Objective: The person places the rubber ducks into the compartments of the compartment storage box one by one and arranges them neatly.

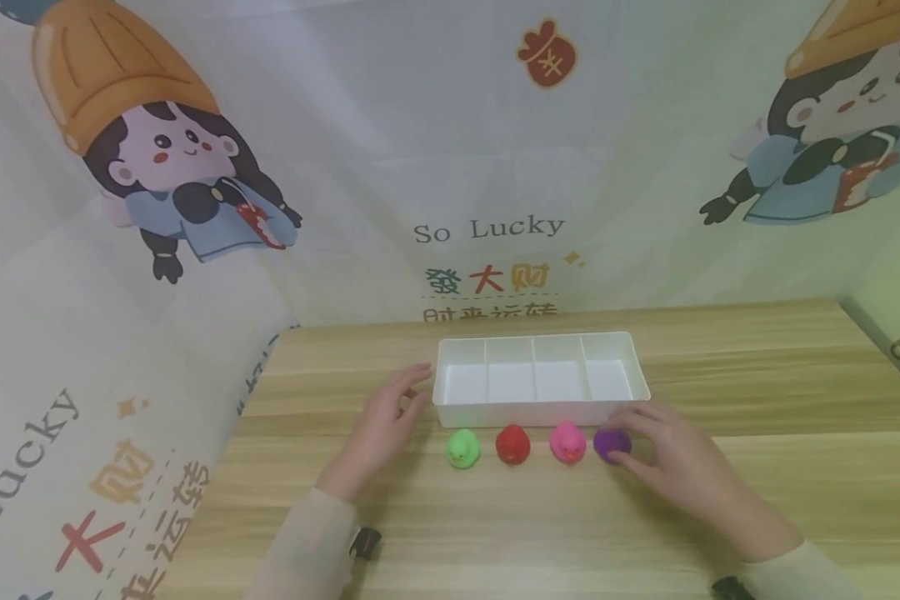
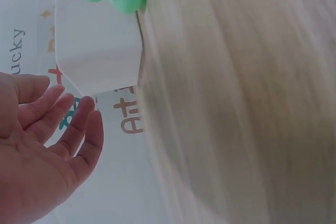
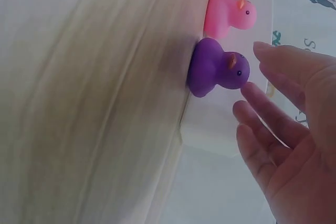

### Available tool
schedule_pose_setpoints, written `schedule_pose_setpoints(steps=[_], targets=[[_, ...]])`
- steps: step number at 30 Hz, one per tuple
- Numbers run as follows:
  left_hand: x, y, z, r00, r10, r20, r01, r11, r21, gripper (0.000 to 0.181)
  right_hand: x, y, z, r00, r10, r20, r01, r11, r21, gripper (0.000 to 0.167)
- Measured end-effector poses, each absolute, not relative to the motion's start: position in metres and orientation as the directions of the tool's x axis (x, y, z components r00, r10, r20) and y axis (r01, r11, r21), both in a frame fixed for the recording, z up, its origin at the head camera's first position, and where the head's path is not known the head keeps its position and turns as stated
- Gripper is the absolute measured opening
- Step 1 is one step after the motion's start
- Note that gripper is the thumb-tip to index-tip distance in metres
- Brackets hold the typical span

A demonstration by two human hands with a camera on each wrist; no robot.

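Four small rubber ducks stand in a row before a white tray with four compartments point(image 1: 540, 414): green point(image 1: 462, 449), red point(image 1: 513, 445), pink point(image 1: 567, 442) and purple point(image 1: 612, 445). My right hand point(image 1: 682, 462) is at the purple duck, thumb and fingers spread around it; in the right wrist view the hand point(image 3: 299, 114) has relaxed, parted fingers beside the purple duck point(image 3: 215, 69), not closed on it. My left hand point(image 1: 382, 425) holds nothing, its fingers loosely bent by the tray's left end; the left wrist view shows this hand point(image 2: 52, 145) near the tray corner point(image 2: 100, 51).
The wooden table point(image 1: 495, 533) runs under everything, its back edge meeting a printed cloth point(image 1: 390, 167). The cloth also hangs along the left side. The tray's compartments hold nothing.
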State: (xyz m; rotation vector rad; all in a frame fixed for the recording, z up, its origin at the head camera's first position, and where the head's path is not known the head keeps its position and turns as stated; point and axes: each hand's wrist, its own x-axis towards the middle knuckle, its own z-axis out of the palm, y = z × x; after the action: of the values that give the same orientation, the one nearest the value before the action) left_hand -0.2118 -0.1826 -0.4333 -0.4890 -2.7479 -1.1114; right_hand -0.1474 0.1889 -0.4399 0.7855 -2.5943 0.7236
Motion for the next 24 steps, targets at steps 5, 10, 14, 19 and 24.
schedule_pose_setpoints(steps=[5,10,14,19,24], targets=[[-0.214,-0.181,-0.435,-0.927,0.275,0.254,0.374,0.655,0.657,0.036,-0.148,0.191,-0.444,-0.816,-0.404,0.413,-0.557,0.741,-0.375,0.032],[-0.218,-0.179,-0.436,-0.911,0.310,0.272,0.411,0.631,0.658,0.037,-0.148,0.193,-0.446,-0.830,-0.413,0.374,-0.545,0.742,-0.391,0.034],[-0.220,-0.180,-0.437,-0.906,0.332,0.262,0.419,0.626,0.658,0.037,-0.149,0.194,-0.448,-0.832,-0.420,0.361,-0.546,0.734,-0.404,0.035],[-0.222,-0.180,-0.439,-0.909,0.333,0.249,0.412,0.639,0.649,0.038,-0.151,0.194,-0.449,-0.833,-0.425,0.355,-0.548,0.725,-0.417,0.035],[-0.227,-0.183,-0.440,-0.893,0.376,0.248,0.441,0.623,0.646,0.040,-0.152,0.194,-0.450,-0.832,-0.426,0.356,-0.550,0.716,-0.430,0.036]])
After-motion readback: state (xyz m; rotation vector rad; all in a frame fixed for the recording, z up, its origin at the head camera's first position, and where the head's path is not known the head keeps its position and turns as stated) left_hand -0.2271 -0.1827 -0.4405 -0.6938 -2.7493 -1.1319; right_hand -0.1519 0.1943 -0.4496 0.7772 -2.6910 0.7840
